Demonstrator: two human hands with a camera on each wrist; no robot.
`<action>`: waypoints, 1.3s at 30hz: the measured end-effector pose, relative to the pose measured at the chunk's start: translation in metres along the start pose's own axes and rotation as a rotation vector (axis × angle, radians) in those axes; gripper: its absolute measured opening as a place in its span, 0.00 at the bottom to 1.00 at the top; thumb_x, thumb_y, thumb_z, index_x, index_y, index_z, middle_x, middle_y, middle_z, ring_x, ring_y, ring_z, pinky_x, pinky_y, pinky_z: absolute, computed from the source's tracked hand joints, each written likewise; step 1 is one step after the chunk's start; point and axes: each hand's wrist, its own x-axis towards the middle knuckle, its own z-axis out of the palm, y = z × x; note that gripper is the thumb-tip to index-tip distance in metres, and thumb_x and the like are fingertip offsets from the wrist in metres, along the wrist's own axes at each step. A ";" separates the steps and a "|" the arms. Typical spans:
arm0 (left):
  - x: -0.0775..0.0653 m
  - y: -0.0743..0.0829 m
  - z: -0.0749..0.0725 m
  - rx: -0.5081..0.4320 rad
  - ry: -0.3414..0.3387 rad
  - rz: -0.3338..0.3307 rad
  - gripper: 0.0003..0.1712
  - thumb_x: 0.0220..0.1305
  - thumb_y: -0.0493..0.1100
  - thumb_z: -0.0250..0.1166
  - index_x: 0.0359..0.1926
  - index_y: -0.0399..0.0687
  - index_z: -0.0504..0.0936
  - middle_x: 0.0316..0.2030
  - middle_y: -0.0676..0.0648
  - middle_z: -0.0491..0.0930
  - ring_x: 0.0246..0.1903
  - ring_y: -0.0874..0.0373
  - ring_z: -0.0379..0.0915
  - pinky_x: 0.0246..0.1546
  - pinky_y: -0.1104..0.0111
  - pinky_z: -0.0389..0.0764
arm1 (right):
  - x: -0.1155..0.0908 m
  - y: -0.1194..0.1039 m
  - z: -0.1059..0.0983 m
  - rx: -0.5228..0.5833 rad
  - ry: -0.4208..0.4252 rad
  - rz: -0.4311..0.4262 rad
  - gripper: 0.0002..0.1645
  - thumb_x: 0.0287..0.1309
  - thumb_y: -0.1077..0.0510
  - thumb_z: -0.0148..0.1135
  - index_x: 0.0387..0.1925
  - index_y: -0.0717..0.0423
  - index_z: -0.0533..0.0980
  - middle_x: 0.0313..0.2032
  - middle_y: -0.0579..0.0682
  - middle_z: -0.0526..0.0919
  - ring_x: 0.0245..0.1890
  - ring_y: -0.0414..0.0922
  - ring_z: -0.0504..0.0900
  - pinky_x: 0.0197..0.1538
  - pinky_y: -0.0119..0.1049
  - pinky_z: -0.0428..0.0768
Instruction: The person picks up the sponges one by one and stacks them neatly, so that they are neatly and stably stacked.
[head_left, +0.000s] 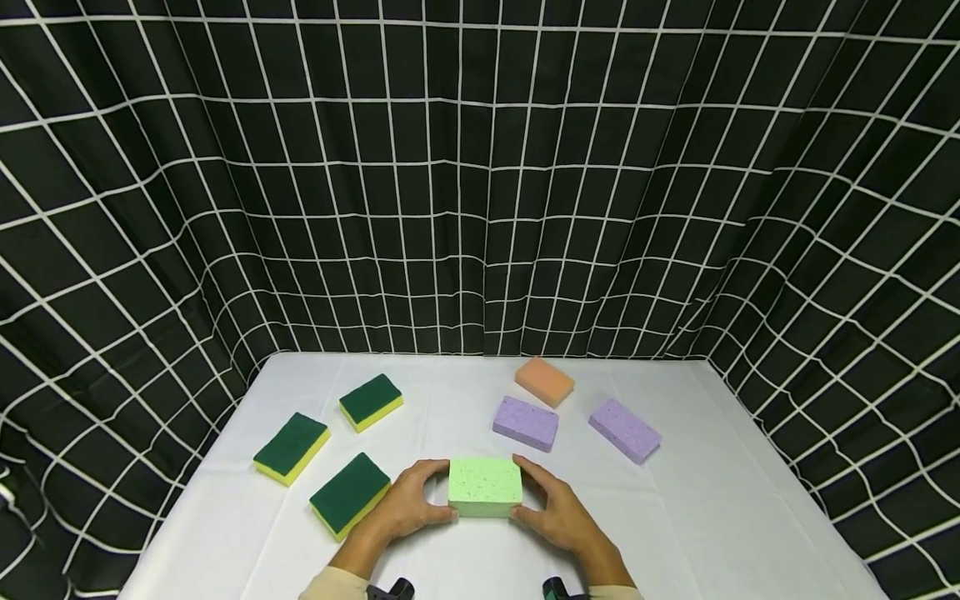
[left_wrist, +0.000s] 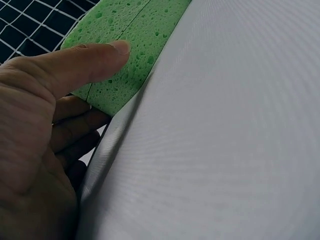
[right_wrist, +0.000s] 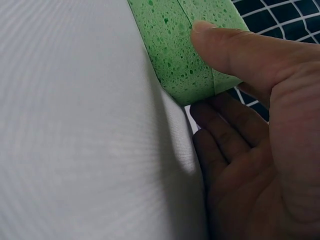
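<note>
Two light green sponges lie flat in a stack at the front middle of the table. A seam between the upper sponge [head_left: 485,477] and the lower sponge [left_wrist: 150,32] shows in both wrist views. My left hand [head_left: 408,502] grips the stack's left end, its thumb laid across the seam on the near face. At the opposite end my right hand [head_left: 558,512] holds the stack the same way, thumb on the near face [right_wrist: 170,50]. The other fingertips are partly hidden around the ends and far side. The lower sponge's bottom edge lies along the white cloth.
Several green-and-yellow scouring sponges [head_left: 348,492] lie at the left; the nearest is partly overlapped by my left wrist. Right of centre are an orange sponge [head_left: 544,382] and two purple sponges [head_left: 525,422]. White cloth [head_left: 735,500] covers the table; a dark grid curtain [head_left: 480,183] encloses its back and sides.
</note>
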 end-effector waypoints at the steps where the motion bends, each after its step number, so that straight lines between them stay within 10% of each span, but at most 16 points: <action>1: 0.000 0.000 0.000 -0.005 0.001 0.003 0.43 0.43 0.48 0.79 0.61 0.40 0.74 0.56 0.45 0.73 0.58 0.47 0.67 0.60 0.51 0.64 | 0.000 0.000 0.000 -0.004 0.002 0.004 0.47 0.51 0.55 0.73 0.71 0.53 0.61 0.65 0.54 0.68 0.66 0.56 0.62 0.65 0.53 0.57; 20: 0.001 0.002 0.000 -0.213 -0.024 0.004 0.45 0.53 0.52 0.74 0.70 0.49 0.66 0.51 0.51 0.76 0.58 0.47 0.65 0.60 0.44 0.58 | 0.000 0.000 -0.001 -0.007 0.008 0.021 0.48 0.50 0.55 0.74 0.71 0.54 0.62 0.66 0.54 0.67 0.67 0.57 0.61 0.65 0.56 0.56; 39: 0.001 0.000 0.001 -0.215 -0.013 -0.004 0.40 0.52 0.52 0.74 0.66 0.50 0.72 0.54 0.50 0.76 0.60 0.46 0.62 0.60 0.44 0.57 | 0.001 -0.012 -0.016 0.099 -0.023 0.004 0.48 0.52 0.58 0.72 0.71 0.62 0.59 0.64 0.60 0.68 0.63 0.57 0.68 0.64 0.51 0.61</action>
